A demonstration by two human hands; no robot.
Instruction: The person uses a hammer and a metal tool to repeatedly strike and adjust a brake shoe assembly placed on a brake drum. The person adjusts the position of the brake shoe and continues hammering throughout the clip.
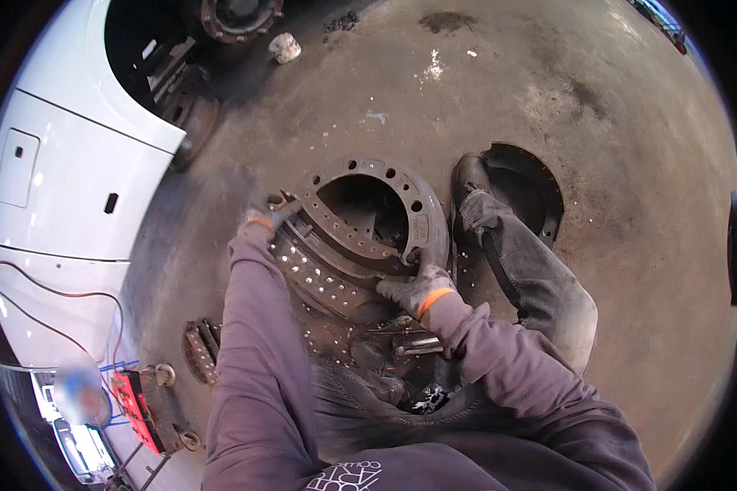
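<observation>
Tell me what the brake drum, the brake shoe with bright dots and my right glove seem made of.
Brake drum: probably cast iron or steel, matte grey, judging by its heavy, bolt-holed face. Brake shoe: likely steel, dull and grimy, a rigid curved plate; the dots could be rivets or holes. Right glove: apparently fabric, matte grey, bending with the fingers; any coating is unclear.

A white vehicle (70,196) flanks a stained floor (647,245), a thin red hose (74,295) trailing across its lower panels above a red box (142,409); a whitish lump (285,48) sits near a bolted hub (211,23).
</observation>
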